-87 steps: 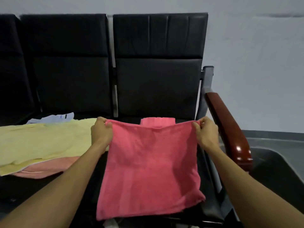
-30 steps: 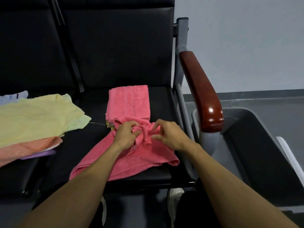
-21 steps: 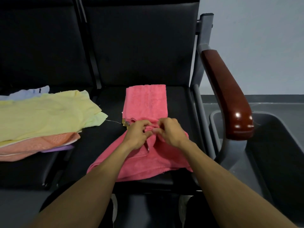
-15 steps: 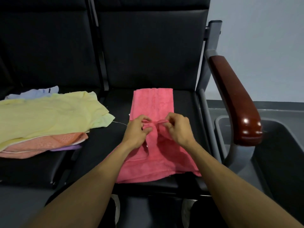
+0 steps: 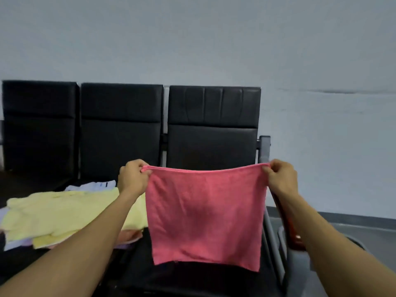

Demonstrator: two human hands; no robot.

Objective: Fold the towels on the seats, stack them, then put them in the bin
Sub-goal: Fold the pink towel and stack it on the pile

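Observation:
A pink towel [image 5: 205, 215] hangs spread out in the air over the right-hand black seat [image 5: 192, 277]. My left hand [image 5: 132, 177] pinches its upper left corner and my right hand [image 5: 281, 179] pinches its upper right corner, so the top edge is stretched between them. The hanging towel hides the folded pink towel that lay at the back of that seat. A pile of unfolded towels, with a yellow one [image 5: 64, 213] on top, lies on the middle seat to the left. Only the grey bin's rim [image 5: 355, 241] shows at the far right, behind my right forearm.
Three black seat backs [image 5: 122, 129] stand in a row against a grey wall. A reddish wooden armrest [image 5: 289, 228] on a grey metal post [image 5: 264, 151] separates the right seat from the bin. A white cloth [image 5: 92, 186] peeks out behind the yellow towel.
The pink towel was bunched on the seat under both hands. Now both hands have lifted it and pulled it apart by its top corners. The view has tilted up.

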